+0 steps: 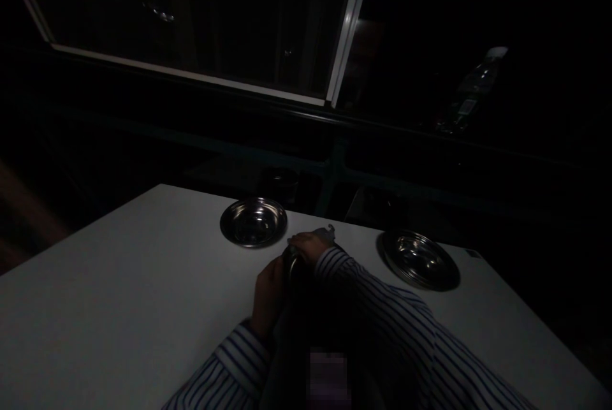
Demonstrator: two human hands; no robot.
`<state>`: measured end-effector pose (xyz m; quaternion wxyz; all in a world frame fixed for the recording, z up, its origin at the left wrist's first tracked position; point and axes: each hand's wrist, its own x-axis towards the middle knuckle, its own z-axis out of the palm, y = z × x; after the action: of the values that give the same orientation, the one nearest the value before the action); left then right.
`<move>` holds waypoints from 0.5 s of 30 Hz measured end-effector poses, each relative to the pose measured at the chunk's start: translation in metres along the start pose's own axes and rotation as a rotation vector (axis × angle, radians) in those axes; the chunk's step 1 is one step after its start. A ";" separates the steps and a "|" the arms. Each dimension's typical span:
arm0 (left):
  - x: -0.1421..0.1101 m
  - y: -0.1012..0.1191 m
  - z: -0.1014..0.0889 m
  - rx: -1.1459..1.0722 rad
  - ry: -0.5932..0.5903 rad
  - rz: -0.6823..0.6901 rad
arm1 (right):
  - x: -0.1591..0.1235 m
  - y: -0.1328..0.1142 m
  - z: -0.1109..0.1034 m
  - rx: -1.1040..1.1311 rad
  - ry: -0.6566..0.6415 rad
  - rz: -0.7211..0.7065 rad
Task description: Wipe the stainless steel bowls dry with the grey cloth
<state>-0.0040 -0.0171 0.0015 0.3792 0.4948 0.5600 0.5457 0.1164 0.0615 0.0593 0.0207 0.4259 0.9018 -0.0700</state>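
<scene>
So from the head view, the only one here, it's super dark, but you can make out a dark metal piece (pixel 294 266) between the two hands, held up at the near side of the white surface (pixel 143 282). Left hand (pixel 268 295) looks curled round its left side, fingers pretty much closed on it. Right hand (pixel 310 246) is draped over the far edge, fingers bent, with a grey cloth-like bit (pixel 326 233) sticking out past it; can't tell if those fingers actually grip anything. A steel dish (pixel 253 223) sits far left of the hands, and what looks like stacked dishes (pixel 421 260) off to the right.

My read: this is a two-handed handling step, maybe rubbing the metal with the cloth. Next move calls for a steady left grip while the right works round the rim, imo.
</scene>
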 end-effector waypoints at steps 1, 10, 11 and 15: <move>0.000 0.000 0.000 -0.022 0.004 -0.006 | -0.001 0.003 -0.002 -0.004 0.014 0.034; -0.001 0.004 0.003 -0.277 0.005 -0.145 | -0.007 0.007 0.001 -0.040 0.130 0.200; -0.001 0.005 0.003 -0.295 0.005 -0.151 | -0.006 0.004 0.002 -0.038 0.130 0.195; 0.001 0.008 0.001 -0.338 0.014 -0.171 | -0.004 -0.002 -0.001 -0.029 0.123 0.161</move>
<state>-0.0022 -0.0171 0.0093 0.4980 0.3708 0.5031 0.6011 0.1169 0.0571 0.0608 -0.0229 0.5000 0.8652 -0.0291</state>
